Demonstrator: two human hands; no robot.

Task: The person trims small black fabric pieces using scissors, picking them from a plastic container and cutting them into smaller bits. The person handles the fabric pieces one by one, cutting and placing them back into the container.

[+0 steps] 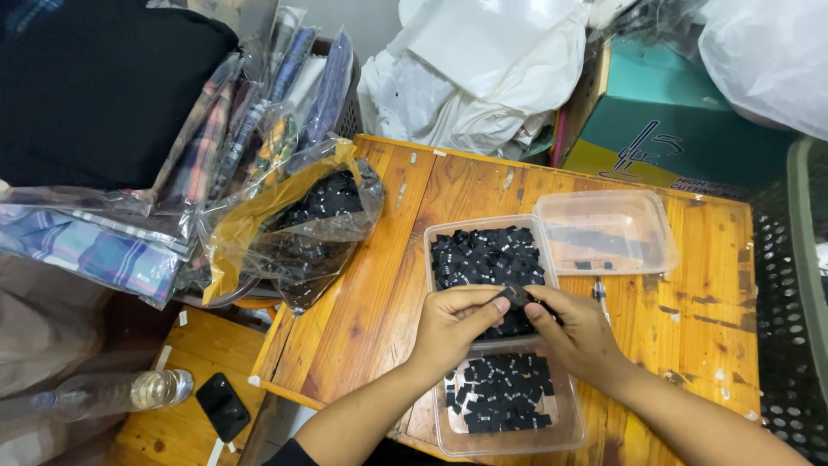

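My left hand (450,326) and my right hand (576,332) meet over the wooden table (371,285), both pinching one small black label (516,296) between thumbs and fingers. Under them a clear plastic tub (429,237) is filled with many small black labels (487,255). Nearer to me, a second clear tub (569,431) holds a thinner layer of black labels (502,393). Part of this tub is hidden by my wrists.
An overturned clear lid or tub (608,231) lies at the far right of the table. A plastic bag of black labels (315,216) slumps at the table's left edge. Bagged folded fabrics (112,250) pile up left. A phone (222,406) and bottle (129,393) lie lower left.
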